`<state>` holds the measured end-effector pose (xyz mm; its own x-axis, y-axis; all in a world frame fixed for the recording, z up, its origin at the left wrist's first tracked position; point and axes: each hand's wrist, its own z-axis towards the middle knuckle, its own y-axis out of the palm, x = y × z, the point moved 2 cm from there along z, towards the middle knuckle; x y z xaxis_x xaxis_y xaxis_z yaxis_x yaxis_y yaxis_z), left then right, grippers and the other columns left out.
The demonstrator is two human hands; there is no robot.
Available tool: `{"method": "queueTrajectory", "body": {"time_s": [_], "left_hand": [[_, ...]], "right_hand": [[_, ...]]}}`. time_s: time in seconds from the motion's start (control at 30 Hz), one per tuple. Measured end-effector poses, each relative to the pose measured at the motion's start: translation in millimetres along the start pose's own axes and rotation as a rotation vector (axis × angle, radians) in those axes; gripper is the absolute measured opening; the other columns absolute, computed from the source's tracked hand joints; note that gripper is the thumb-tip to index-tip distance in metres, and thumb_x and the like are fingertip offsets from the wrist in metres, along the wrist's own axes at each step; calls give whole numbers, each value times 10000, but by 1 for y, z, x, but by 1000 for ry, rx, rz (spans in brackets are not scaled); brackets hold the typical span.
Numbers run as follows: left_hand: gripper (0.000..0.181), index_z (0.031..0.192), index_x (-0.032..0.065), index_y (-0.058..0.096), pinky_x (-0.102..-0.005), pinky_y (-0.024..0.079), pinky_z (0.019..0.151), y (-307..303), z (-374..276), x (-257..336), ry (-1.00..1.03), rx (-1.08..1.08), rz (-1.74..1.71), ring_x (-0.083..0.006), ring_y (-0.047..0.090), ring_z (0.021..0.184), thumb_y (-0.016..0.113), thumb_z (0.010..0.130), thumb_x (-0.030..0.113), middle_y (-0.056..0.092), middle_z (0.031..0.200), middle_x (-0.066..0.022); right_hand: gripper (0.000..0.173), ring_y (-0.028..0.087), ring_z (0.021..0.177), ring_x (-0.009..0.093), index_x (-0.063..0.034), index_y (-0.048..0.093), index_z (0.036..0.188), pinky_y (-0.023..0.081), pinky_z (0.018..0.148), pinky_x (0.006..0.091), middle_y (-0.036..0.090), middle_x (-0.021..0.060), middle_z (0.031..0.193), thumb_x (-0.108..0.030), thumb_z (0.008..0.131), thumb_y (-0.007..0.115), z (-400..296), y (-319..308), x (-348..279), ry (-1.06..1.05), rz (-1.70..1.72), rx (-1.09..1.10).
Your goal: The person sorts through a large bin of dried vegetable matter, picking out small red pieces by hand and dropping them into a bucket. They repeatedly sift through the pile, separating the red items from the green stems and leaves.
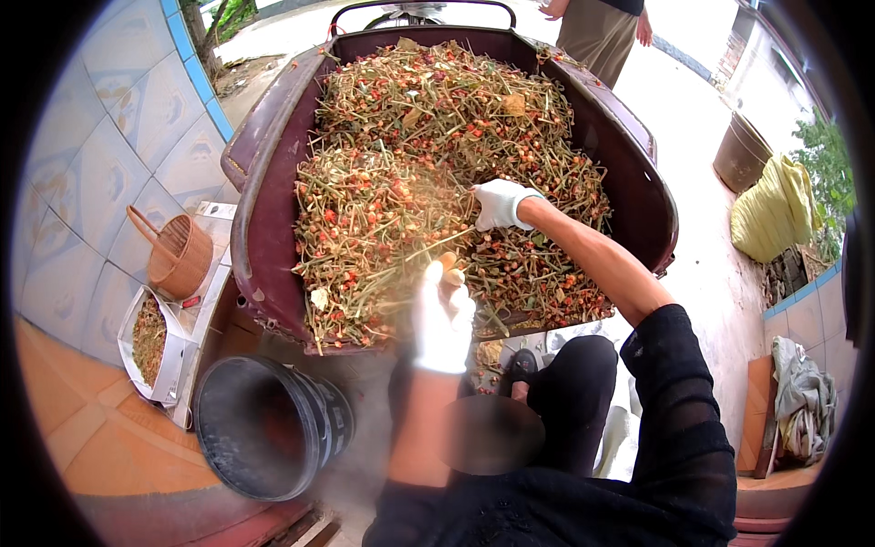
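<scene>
A heap of dried plant stems with small red and orange fruits or fruit caps point(383, 198) fills the maroon metal cart bed point(273, 225) before me. My left hand point(444, 314), in a white glove with bare fingertips, is raised over the near edge of the heap, fingers curled and blurred; whether it grips any stems is unclear. A long pale stem point(441, 245) lies or hangs just beyond its fingertips. My right hand point(500, 204), gloved too, reaches into the middle right of the heap. Its fingers bend down against the stems, and their tips are partly hidden.
At lower left a black bucket point(314, 424) lies tilted with its mouth towards me. Beside it are a white box point(174, 355) of plant bits and a wicker basket point(181, 256). A person point(601, 41) stands beyond the cart; a yellow sack point(772, 208) and brown bucket point(742, 154) are right.
</scene>
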<state>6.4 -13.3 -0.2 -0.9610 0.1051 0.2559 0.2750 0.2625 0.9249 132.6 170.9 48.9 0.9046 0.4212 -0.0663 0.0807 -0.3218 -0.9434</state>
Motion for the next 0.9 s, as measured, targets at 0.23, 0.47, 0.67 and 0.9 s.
{"method": "queueTrajectory", "body": {"time_s": [0.23,0.47,0.67,0.9], "left_hand": [[241,1090,7,623,-202,277,331,-1,-1,4,8,29,4,-74,376,486,494,1021,198,625,762,-49],[192,1067,49,625,-190,253,337,6,-6,5,6,27,2,-66,337,478,531,1001,204,596,750,-9],[193,1080,46,616,-192,255,335,4,-5,6,1,34,-16,-67,340,478,529,1002,199,602,760,-20],[220,1103,18,603,-196,266,339,5,-4,4,18,39,12,-70,345,477,518,1010,198,607,766,-32]], "right_hand": [[455,686,827,317,16,652,1129,544,719,415,711,182,918,-280,786,696,-18,-48,-36,-14,50,-117],[546,690,953,330,-90,593,1318,536,879,408,708,198,1041,-253,802,669,-14,-63,-66,-124,52,210],[560,685,965,333,-132,584,1339,522,893,414,711,172,1055,-260,805,693,-24,-52,-60,-282,145,178],[353,678,932,327,-203,681,1205,527,853,392,707,174,1028,-317,882,596,-24,-22,-61,-425,209,376]]}}
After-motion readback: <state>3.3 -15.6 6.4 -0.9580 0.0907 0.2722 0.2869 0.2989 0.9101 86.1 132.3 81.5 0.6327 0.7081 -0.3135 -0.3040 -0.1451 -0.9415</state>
